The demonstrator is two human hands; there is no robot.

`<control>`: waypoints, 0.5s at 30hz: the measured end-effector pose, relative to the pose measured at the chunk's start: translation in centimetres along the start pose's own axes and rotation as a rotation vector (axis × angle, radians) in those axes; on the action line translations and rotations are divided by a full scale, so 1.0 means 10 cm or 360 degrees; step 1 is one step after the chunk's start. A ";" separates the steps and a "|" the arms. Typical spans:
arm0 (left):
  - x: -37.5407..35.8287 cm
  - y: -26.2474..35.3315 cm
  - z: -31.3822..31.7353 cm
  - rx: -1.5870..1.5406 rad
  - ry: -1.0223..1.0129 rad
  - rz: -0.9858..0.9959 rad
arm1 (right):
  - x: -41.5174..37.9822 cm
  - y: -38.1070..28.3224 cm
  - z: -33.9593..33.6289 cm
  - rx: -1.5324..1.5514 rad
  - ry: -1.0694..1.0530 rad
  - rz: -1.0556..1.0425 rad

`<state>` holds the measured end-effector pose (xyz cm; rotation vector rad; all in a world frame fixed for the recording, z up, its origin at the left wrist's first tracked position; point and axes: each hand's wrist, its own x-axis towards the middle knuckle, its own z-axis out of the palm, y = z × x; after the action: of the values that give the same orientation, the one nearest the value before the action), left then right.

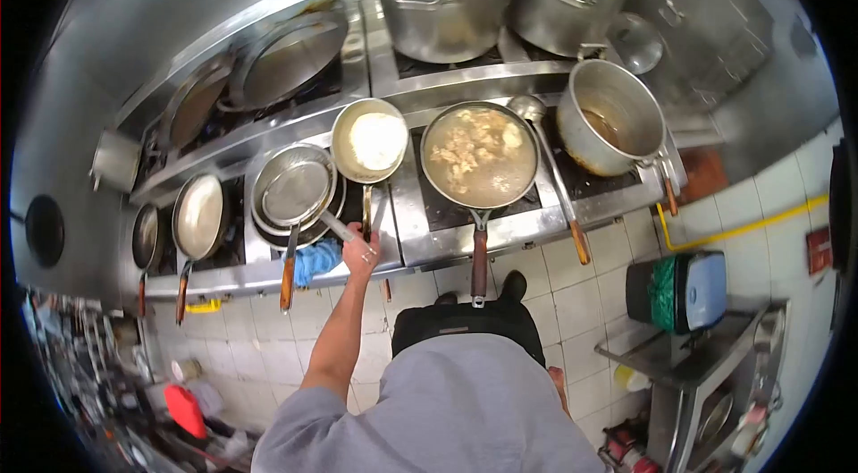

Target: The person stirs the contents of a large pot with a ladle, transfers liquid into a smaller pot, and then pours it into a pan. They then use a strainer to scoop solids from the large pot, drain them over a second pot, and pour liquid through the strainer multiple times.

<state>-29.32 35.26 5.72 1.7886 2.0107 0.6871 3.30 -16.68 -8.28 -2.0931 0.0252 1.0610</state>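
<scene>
My left hand [361,249] is at the front edge of the stove, closed around a grey metal handle that runs up to the stacked strainer and pans [298,187]. Right above it is the handle of a small pan [376,140] with a pale white content. A blue cloth [316,262] lies just left of the hand. A frying pan [480,154] of cloudy liquid and light chunks sits on a burner in front of me. My right hand [558,379] hangs low by my right hip, mostly hidden by my body, its fingers unclear.
Two big pots [442,17] stand at the back. A ladle [559,178] lies between the frying pan and a deep pot [611,120]. More pans [198,215] are at the left, handles jutting over the edge. A bin [675,291] and metal cart [706,384] are at the right.
</scene>
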 end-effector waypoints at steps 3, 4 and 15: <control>0.15 0.07 0.11 0.0181 -0.0129 -0.0031 | -0.23 0.12 0.07 -0.0039 -0.0111 -0.0201; 0.11 0.27 0.00 0.0236 -0.0157 -0.0005 | -0.31 0.09 0.07 -0.0015 -0.0074 -0.0196; 0.24 0.76 0.25 -0.0388 -0.0024 0.0042 | -0.78 -0.21 0.02 0.0291 0.0223 0.0259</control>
<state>-22.03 38.51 8.15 1.6740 1.8089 0.8825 -1.25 -17.47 -1.61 -2.0202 0.3540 0.9650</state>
